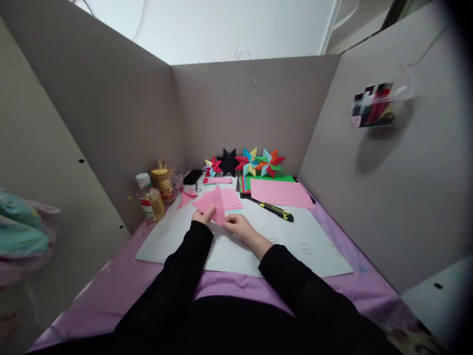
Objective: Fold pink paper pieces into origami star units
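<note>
- Black-sleeved in the head view, reaching forward and converging above the white sheet (240, 256).
- With left hand (202, 217), pinching creased pink paper (211, 199) over it, thumb on top.
- With right hand (236, 225), pinching the paper's lower corner.

Both arms reach forward from the lower edge of the view and angle inward. The left forearm (168, 278) wears a black sleeve down to the wrist; the right sleeve (301, 278) stops short, baring the right wrist (258, 242). The left grip (203, 216) is clamped, its thumb on top, pointing up and rightward. Just beside it, the right grip (235, 225) pinches between thumb and forefinger, knuckles up, the other fingers curled.
</note>
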`<state>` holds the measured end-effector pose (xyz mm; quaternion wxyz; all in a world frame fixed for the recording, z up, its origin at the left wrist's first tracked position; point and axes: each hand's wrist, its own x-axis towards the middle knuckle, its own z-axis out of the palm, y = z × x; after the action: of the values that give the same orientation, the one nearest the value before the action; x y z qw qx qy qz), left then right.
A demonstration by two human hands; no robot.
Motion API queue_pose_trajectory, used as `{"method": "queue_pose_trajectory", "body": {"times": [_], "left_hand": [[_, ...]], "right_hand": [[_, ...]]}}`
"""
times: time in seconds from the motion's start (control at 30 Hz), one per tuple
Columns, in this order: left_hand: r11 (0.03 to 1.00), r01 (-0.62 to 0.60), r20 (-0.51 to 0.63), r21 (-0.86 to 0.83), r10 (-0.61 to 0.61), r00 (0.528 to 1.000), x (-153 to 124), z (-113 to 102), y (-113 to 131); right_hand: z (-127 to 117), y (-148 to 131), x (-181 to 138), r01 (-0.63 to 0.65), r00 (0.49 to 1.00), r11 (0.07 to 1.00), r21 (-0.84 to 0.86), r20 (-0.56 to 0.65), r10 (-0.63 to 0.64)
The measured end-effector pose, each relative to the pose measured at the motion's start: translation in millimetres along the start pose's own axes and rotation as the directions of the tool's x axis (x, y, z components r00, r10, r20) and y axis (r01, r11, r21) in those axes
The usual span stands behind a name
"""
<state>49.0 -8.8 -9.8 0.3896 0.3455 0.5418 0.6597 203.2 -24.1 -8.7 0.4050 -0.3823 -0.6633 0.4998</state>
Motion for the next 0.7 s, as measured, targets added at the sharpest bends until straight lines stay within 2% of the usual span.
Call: {"method": "queue_pose_trajectory", "body": {"times": [0.1, 0.23, 0.4, 0.5, 0.6, 0.7], "left_hand": [[0.997, 0.037, -0.048, -0.075, -0.04, 0.998, 1.1, 0.6, -0.6], [0.988, 0.087, -0.094, -0.131, -0.099, 0.991, 2.1, 0.2, 1.6], [0.982, 0.076, -0.086, -0.171, -0.092, 0.992, 4.9, -1.2, 3.8], [0.984, 0.067, -0.099, -0.167, -0.084, 0.992, 6.3, -1.4, 3.6], [0.986, 0.051, -0.113, -0.156, -0.07, 0.991, 6.9, -1.0, 2.4], [0.989, 0.059, -0.085, -0.136, -0.071, 0.994, 6.9, 0.0, 1.0]], "right_hand": [[0.2, -0.4, 0.8, 0.012, 1.0, 1.0, 0.024, -0.015, -0.012], [-6.6, 0.6, 8.3, 0.042, 0.988, 0.99, 0.134, -0.15, -0.022], [-25.7, 3.9, 21.4, 0.077, 0.93, 0.943, 0.325, -0.365, 0.05], [-38.2, 2.9, 25.0, 0.104, 0.886, 0.9, 0.422, -0.451, 0.109], [-44.5, -0.1, 24.8, 0.118, 0.878, 0.875, 0.47, -0.461, 0.129], [-40.8, -1.8, 23.1, 0.109, 0.913, 0.883, 0.456, -0.397, 0.092]]}}
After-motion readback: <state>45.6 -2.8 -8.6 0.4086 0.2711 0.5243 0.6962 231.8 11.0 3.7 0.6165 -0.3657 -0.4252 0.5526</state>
